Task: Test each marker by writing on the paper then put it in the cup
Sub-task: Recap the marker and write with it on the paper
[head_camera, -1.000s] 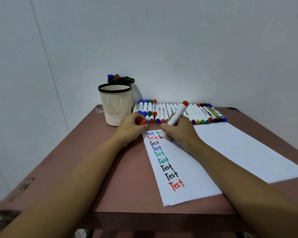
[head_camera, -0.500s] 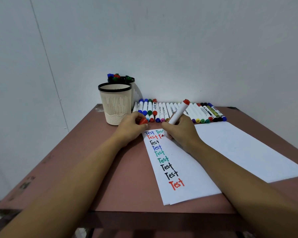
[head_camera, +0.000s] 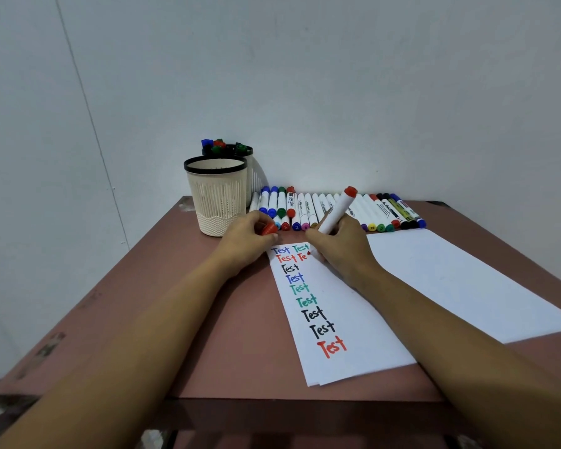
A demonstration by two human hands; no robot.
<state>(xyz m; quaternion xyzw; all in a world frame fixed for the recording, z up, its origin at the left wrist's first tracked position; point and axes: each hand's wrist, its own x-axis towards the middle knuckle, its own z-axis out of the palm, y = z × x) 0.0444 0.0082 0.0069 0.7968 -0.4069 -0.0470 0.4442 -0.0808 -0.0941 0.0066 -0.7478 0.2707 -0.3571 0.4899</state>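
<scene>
My right hand [head_camera: 340,246] grips a white marker with a red end [head_camera: 337,210], its red tip touching the paper [head_camera: 347,306] near the top, where a red "Te" stands beside several coloured "Test" words. My left hand [head_camera: 245,243] pinches the marker's red cap [head_camera: 269,229] at the paper's top left corner. A cream cup with a black rim [head_camera: 217,197] stands just behind my left hand. A second cup [head_camera: 237,150] behind it holds several markers.
A row of several markers [head_camera: 334,209] lies along the wall behind my hands. More white sheets [head_camera: 467,280] lie to the right on the reddish-brown table [head_camera: 149,306]. The table's front edge is near me.
The red writing beside the second "Test" has grown from a first stroke to "Te". My right hand has shifted slightly right with the marker. My left hand has stayed put.
</scene>
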